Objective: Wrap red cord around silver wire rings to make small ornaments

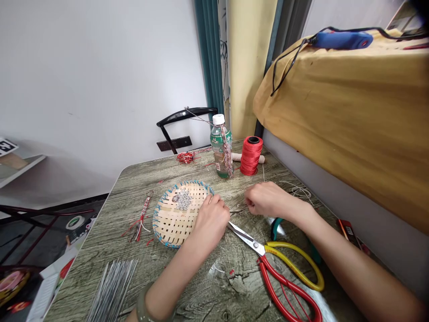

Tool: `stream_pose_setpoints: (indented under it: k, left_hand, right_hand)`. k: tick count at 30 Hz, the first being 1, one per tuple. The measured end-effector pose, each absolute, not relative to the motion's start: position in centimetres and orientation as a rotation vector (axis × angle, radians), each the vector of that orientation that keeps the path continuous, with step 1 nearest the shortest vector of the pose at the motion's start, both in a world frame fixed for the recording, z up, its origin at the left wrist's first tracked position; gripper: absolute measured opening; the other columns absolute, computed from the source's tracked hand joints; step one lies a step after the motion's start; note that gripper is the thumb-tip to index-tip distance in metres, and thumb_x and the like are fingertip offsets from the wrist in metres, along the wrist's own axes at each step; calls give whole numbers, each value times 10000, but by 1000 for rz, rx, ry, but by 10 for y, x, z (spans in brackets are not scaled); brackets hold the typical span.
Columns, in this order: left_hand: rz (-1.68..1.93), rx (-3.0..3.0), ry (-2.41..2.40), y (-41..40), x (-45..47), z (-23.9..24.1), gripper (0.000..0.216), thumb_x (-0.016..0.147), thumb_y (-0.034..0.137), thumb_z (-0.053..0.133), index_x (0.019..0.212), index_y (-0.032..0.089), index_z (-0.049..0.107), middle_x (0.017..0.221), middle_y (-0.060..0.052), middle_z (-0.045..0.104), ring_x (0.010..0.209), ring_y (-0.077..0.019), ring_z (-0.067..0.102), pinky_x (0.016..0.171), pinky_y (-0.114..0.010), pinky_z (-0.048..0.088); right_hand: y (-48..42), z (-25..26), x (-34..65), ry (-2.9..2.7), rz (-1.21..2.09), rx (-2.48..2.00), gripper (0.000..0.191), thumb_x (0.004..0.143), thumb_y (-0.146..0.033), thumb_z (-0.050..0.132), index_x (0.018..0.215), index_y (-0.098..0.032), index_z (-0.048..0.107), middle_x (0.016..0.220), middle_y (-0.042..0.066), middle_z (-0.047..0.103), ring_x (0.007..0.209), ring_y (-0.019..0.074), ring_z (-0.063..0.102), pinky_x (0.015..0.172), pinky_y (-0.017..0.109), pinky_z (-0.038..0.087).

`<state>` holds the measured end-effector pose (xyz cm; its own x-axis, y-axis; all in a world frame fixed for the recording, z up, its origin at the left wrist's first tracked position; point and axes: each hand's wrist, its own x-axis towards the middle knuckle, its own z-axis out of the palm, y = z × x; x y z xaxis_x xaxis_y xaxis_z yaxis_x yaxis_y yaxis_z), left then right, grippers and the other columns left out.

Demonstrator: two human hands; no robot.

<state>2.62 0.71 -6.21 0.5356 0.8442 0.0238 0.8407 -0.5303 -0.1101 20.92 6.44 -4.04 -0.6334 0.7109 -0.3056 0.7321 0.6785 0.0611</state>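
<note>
My left hand is closed over the right rim of a shallow woven bamboo basket with blue lacing around its edge. Small silvery beads or rings lie heaped inside the basket. To its right my right hand is curled into a loose fist just above the table. Faint thin strands show between the two hands; whether the fingers pinch them is hidden. Large scissors with one red and one yellow handle lie part-open just below the hands, tips close to my left hand.
A bundle of thin metal rods lies front left, near a braided red-and-white cord. Behind stand a plastic bottle and a red thread spool. White cord and green-handled pliers lie by my right arm.
</note>
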Motion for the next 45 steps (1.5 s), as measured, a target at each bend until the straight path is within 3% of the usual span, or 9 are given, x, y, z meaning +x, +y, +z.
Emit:
stream_pose_setpoints:
  k: [19,25,29,33,37,41,45]
  left_hand:
    - [-111,-2736,-1505,8,21,-67,297,872,285,546,1143,162,553,1160,-93,583,969,-221,598,806,-433,506]
    - [-314,-2788,-1606,6,20,-51,249,874,281,544,1084,154,582,1108,-81,610,950,-211,606,805,-427,505]
    - [-496,-2830,-1697,4,19,-40,192,894,273,512,975,144,628,937,-49,669,848,-177,636,762,-385,514]
    - [-660,-2824,-1793,1,21,-31,244,911,249,458,899,187,694,818,-38,719,790,-177,645,730,-338,491]
    - [-727,-2846,-1862,-2,22,-25,238,871,255,504,839,204,734,768,-42,734,741,-204,647,681,-333,469]
    - [-772,-2907,-1890,0,17,-20,225,850,253,521,830,214,741,764,-31,740,724,-195,647,670,-310,455]
    - [-782,-3047,-1825,-1,16,-15,210,831,256,541,801,219,745,774,-20,745,726,-173,648,687,-281,451]
  right_hand:
    - [47,-45,194,2611,-54,1073,292,891,-299,535,1142,-150,549,1137,86,583,945,192,601,792,390,515]
    - [49,-19,211,2625,72,1172,212,897,-297,523,1003,-129,597,927,50,641,786,154,624,703,340,519]
    - [43,-2,221,2747,75,1217,154,877,-228,506,871,-137,630,734,81,663,669,208,635,588,312,451]
    - [31,4,217,2911,-48,1148,173,886,-243,488,954,-190,637,826,90,683,799,226,635,638,287,409]
    - [23,3,210,3000,-238,1085,219,896,-142,435,920,-202,645,775,49,691,702,171,634,581,248,368]
    - [22,2,211,3046,-425,1050,190,906,-197,452,984,-201,625,816,41,697,701,166,637,572,240,372]
    - [22,1,214,3047,-608,1032,169,872,-115,453,901,-174,608,749,18,678,644,138,616,558,226,388]
